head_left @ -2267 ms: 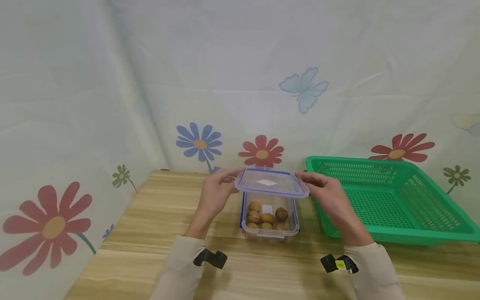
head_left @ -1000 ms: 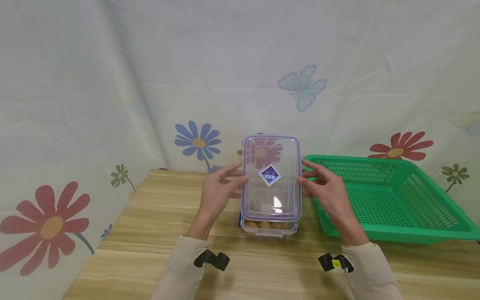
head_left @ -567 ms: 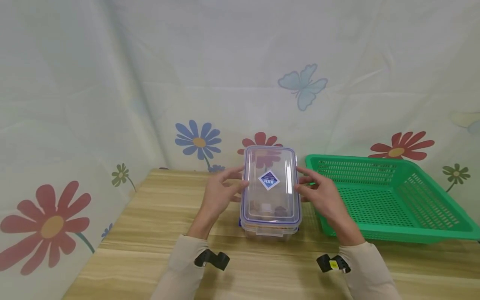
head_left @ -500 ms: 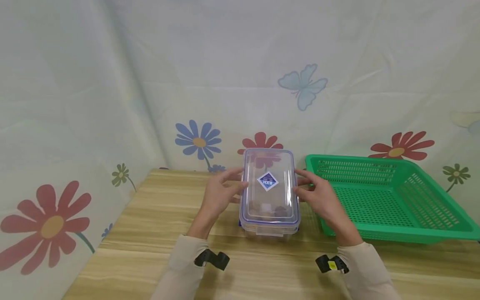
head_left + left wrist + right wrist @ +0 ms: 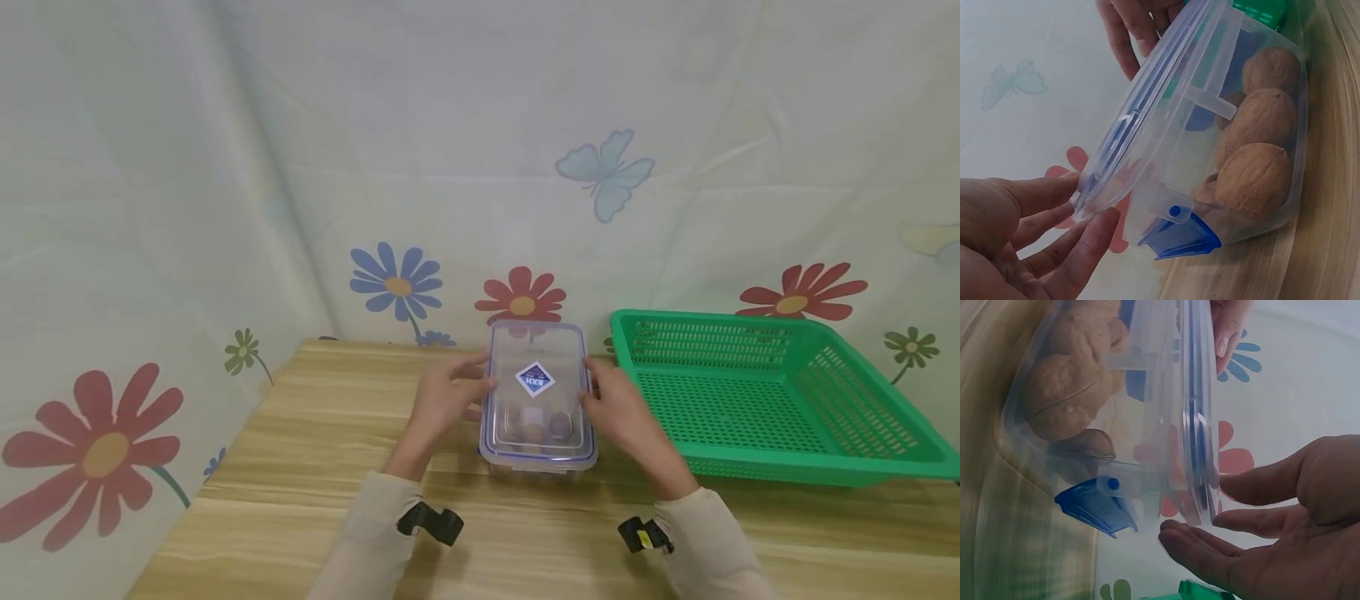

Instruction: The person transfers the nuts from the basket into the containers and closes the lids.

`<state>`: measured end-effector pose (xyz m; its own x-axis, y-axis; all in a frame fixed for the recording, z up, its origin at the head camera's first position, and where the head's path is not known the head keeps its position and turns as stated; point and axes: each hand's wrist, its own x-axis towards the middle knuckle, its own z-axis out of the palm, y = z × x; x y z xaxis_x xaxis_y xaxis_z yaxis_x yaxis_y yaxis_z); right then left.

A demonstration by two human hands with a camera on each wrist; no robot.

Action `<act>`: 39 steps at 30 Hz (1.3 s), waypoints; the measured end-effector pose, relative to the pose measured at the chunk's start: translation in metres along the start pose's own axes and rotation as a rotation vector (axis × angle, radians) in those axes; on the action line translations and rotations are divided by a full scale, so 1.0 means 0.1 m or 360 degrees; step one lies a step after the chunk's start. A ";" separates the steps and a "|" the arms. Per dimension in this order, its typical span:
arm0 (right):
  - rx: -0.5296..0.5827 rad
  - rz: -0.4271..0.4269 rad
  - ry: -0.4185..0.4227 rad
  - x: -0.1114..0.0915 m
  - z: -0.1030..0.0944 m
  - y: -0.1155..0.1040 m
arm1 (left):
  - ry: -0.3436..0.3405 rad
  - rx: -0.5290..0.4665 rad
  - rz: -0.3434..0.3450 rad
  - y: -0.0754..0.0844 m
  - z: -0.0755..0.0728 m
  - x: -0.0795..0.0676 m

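A clear lid [image 5: 555, 354] with a blue seal and a diamond sticker lies over a clear plastic food container [image 5: 1297, 206]. In the left wrist view the lid slants away from the container's rim on one side. My left hand [image 5: 442, 396] pinches the lid's left edge between thumb and fingers. On the opposite edge, my right hand [image 5: 618, 408] pinches it likewise. Several walnuts [image 5: 1257, 178] sit inside the container, seen through its wall. A blue latch [image 5: 1182, 237] hangs unfastened on the left side, and another blue latch [image 5: 1099, 506] hangs outward on the right.
A green perforated basket [image 5: 750, 460] stands to the right of the container, close to my right hand. Beneath everything is a wood-grain table [image 5: 337, 417]. A flower-printed cloth [image 5: 450, 125] hangs behind the table.
The lid was held above the container, then tilted steeply upright. Since then its far edge has come down, and both hands have lowered with it onto the container's top. The basket has not moved.
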<state>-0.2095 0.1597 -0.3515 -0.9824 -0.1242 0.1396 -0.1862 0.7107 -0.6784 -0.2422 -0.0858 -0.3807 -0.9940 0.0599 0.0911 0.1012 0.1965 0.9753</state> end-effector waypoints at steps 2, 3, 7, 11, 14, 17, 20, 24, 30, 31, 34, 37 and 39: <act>-0.0046 -0.0035 0.0014 0.00 0.03 0.01 | 0.0017 0.0026 0.0001 -0.01 0.01 0.00; -0.0062 -0.0051 0.0022 0.01 0.04 0.01 | 0.0026 0.0044 0.0007 -0.02 0.02 0.00; -0.0079 -0.0058 0.0046 0.02 0.09 0.04 | 0.0058 0.0108 0.0019 -0.03 0.05 -0.01; -0.0068 -0.0018 0.0043 0.02 0.11 0.06 | 0.0073 0.0148 0.0001 -0.05 0.07 -0.01; -0.0064 -0.0004 0.0052 0.02 0.14 0.06 | 0.0079 0.0175 -0.0018 -0.05 0.06 -0.02; -0.0055 0.0016 0.0051 0.02 0.16 0.06 | 0.0096 0.0215 -0.0039 -0.05 0.05 -0.03; -0.0042 0.0027 0.0046 0.03 0.18 0.05 | 0.0118 0.0242 -0.0063 -0.05 0.02 -0.04; -0.0030 0.0013 0.0064 0.04 0.21 0.06 | 0.0129 0.0251 -0.0090 -0.05 -0.01 -0.03; -0.0002 0.0011 0.0068 0.04 0.24 0.07 | 0.0135 0.0261 -0.0094 -0.07 -0.04 -0.02; 0.0008 0.0018 0.0057 0.04 0.25 0.07 | 0.0135 0.0263 -0.0100 -0.07 -0.04 -0.02; 0.0044 0.0035 0.0029 0.04 0.25 0.07 | 0.0126 0.0263 -0.0107 -0.09 -0.05 -0.01; 0.0078 0.0065 0.0008 0.04 0.26 0.07 | 0.0113 0.0254 -0.0106 -0.10 -0.05 0.00; 0.0098 0.0084 0.0005 0.04 0.26 0.07 | 0.0103 0.0247 -0.0104 -0.11 -0.06 0.00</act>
<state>-0.2150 0.1461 -0.3745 -0.9908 -0.0856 0.1049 -0.1351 0.6724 -0.7277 -0.2437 -0.0936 -0.3905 -0.9987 -0.0199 0.0461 0.0363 0.3472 0.9371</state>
